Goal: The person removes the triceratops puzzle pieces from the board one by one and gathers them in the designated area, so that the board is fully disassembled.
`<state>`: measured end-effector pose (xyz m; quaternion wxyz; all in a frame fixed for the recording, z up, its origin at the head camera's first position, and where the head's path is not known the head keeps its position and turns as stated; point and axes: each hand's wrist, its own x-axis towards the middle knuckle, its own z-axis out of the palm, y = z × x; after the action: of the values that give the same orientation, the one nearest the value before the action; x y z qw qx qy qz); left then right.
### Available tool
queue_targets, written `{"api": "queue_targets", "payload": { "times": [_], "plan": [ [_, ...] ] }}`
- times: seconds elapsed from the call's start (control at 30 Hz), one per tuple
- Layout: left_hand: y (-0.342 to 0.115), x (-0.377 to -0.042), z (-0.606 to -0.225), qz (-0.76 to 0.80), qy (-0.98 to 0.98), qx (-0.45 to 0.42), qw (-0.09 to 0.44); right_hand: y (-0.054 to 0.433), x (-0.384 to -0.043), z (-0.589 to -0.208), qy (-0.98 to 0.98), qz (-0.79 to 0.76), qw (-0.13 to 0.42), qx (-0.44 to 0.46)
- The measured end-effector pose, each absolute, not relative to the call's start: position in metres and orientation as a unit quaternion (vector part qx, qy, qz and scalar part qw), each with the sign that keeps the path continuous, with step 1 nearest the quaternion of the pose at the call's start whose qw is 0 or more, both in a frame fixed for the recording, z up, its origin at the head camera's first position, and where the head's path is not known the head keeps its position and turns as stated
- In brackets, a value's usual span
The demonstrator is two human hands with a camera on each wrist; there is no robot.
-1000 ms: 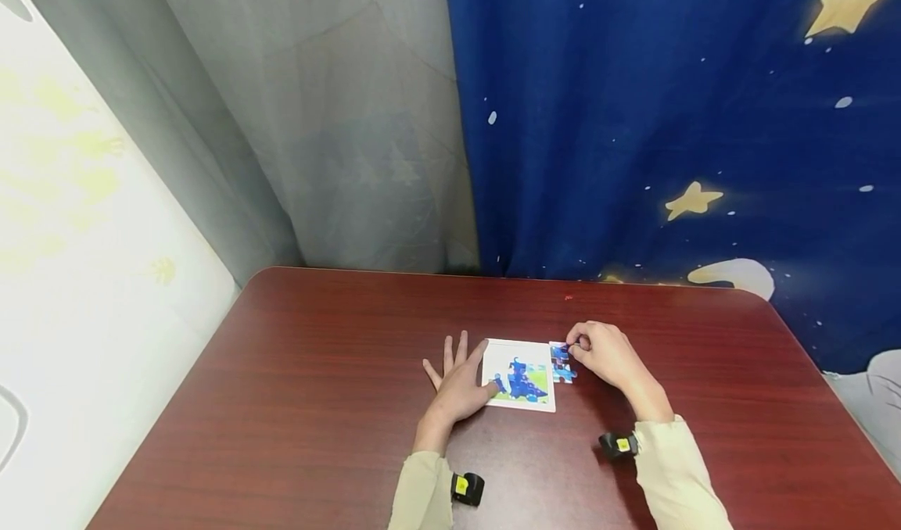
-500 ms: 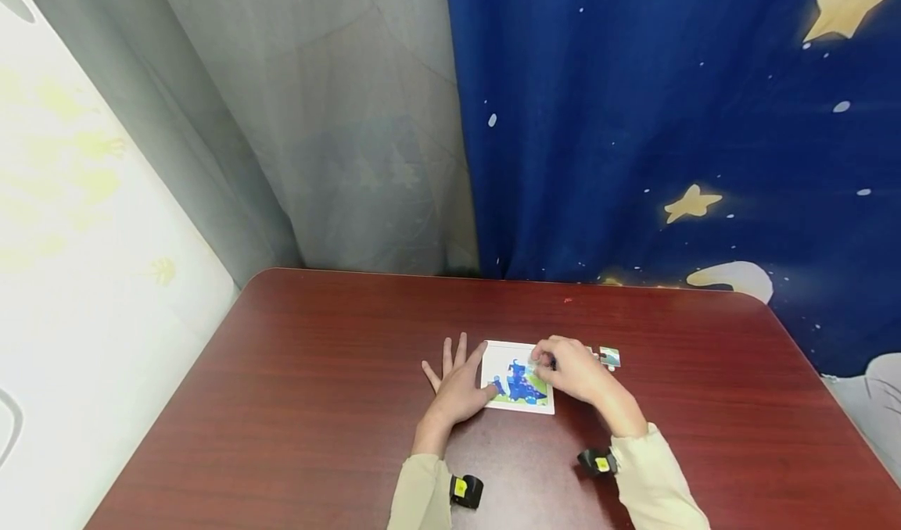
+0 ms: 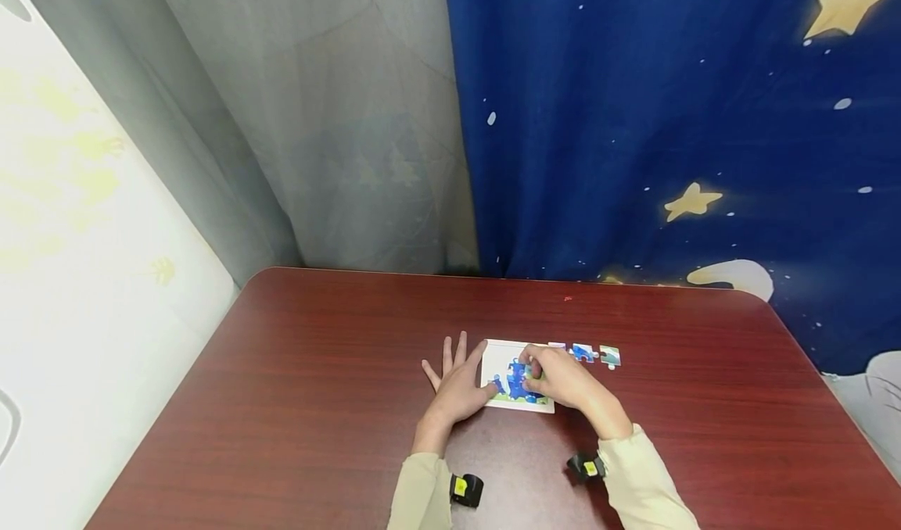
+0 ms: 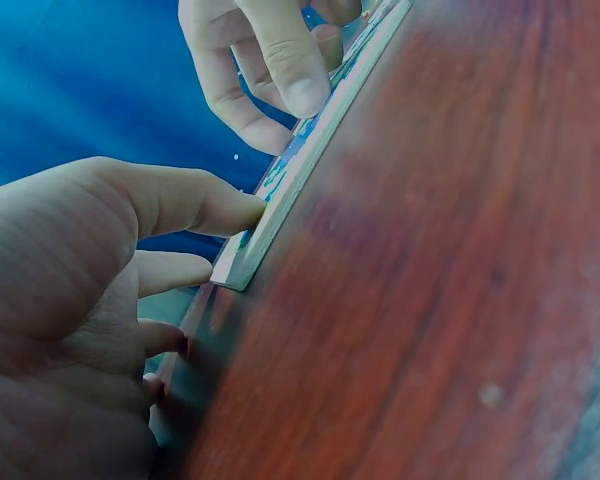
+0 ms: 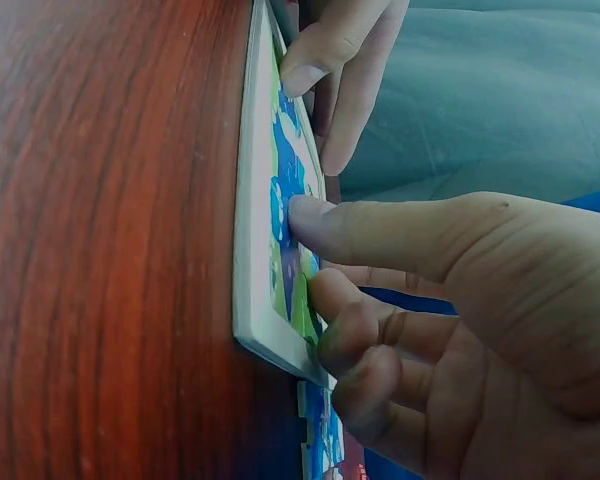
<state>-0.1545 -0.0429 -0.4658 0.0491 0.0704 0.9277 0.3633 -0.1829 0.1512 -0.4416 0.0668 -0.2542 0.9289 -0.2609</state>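
A jigsaw puzzle in a white frame [image 3: 500, 350] lies on the table, its picture part filled with blue, green and white shapes. My left hand [image 3: 459, 393] rests at the frame's left edge, thumb on the picture and fingers spread out. Over the picture's upper right, my right hand [image 3: 566, 377] pinches a puzzle piece between thumb and curled fingers; the fingers hide most of that piece. In the right wrist view the right thumb [image 5: 380, 232] touches the blue part of the picture. The left wrist view shows the frame edge-on [image 4: 300, 170] beneath both hands.
Right of the frame, a blue puzzle piece [image 3: 583, 352] and a green-and-white piece [image 3: 609, 356] lie on the dark red table [image 3: 317, 405]. Another piece [image 3: 557, 345] shows partly behind the right hand. Curtains [image 3: 605, 123] hang behind the table.
My right hand has moved left from the loose pieces onto the framed puzzle, then slightly further left and down. The loose pieces at the right have come into view. The left hand stays put.
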Motion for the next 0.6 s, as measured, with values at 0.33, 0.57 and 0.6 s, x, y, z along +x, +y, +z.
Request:
{"api": "queue_targets", "payload": {
  "times": [0.33,0.57,0.6],
  "plan": [
    [-0.0428,-0.1546,-0.4662,0.363,0.928,0.072,0.049,0.1516,-0.1849,-0.4419,0.924,-0.270,0.089,-0.254],
    [-0.0433,-0.1550,-0.4661,0.358,0.929,0.070,0.053,0.1517,-0.1850,-0.4420,0.923,-0.272,0.087,-0.259],
    [-0.0434,-0.1551,-0.4659,0.358,0.929,0.070,0.053,0.1515,-0.1851,-0.4422,0.923,-0.270,0.085,-0.260]
  ]
}}
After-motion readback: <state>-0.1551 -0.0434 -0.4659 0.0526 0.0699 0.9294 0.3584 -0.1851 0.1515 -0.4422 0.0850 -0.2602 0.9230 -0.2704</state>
